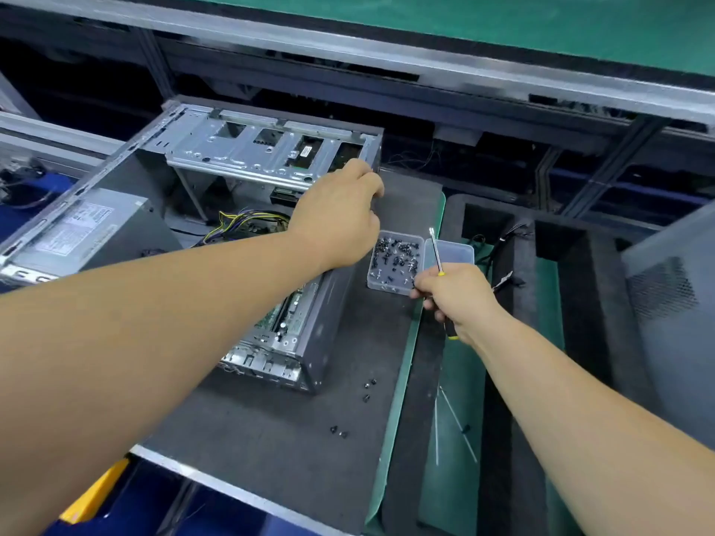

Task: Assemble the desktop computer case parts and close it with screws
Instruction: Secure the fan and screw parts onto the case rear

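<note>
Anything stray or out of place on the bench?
Yes: several loose screws lie scattered on the grey mat near the open computer case, outside the clear screw box. More sit further forward near the mat's edge.

Place: electronics assembly workshop — production line
Evidence: green conveyor belt point(503, 25), aluminium framing point(348, 52), foam-padded tabletop point(271, 419), screw tray point(394, 261)

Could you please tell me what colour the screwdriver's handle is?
Black with yellow trim, on the screwdriver gripped by the right hand; head view.
</note>
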